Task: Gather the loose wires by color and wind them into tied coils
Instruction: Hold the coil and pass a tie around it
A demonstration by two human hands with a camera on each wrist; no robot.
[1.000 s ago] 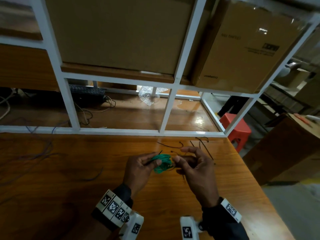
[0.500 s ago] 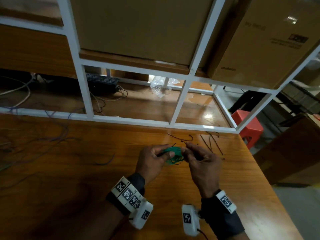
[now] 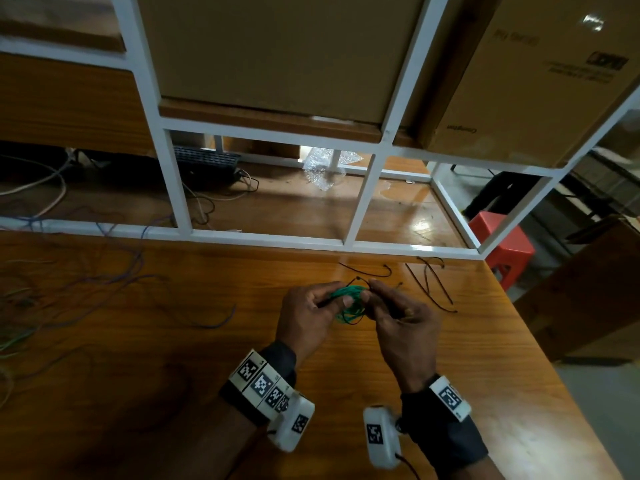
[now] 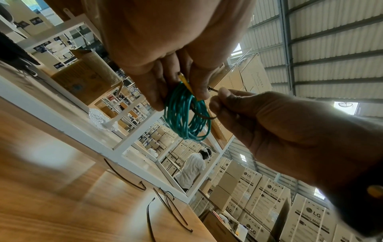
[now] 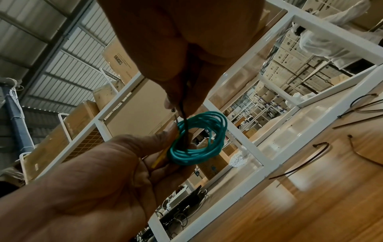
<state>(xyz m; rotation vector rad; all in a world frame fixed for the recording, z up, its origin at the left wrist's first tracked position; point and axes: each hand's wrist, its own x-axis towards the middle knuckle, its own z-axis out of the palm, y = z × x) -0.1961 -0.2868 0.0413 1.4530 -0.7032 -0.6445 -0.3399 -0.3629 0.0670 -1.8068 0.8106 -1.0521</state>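
Fingers (image 4: pixel 157 91) of our left hand (image 3: pixel 304 317) pinch the green coil (image 4: pixel 186 114) at its top edge; the loop hangs downward from them, above the counter (image 3: pixel 138 341). Our right hand (image 3: pixel 405 327) pinches a dark tie (image 5: pixel 184 124) threaded through the coil. Since a second ago, both hands have drawn closer together around the coil.
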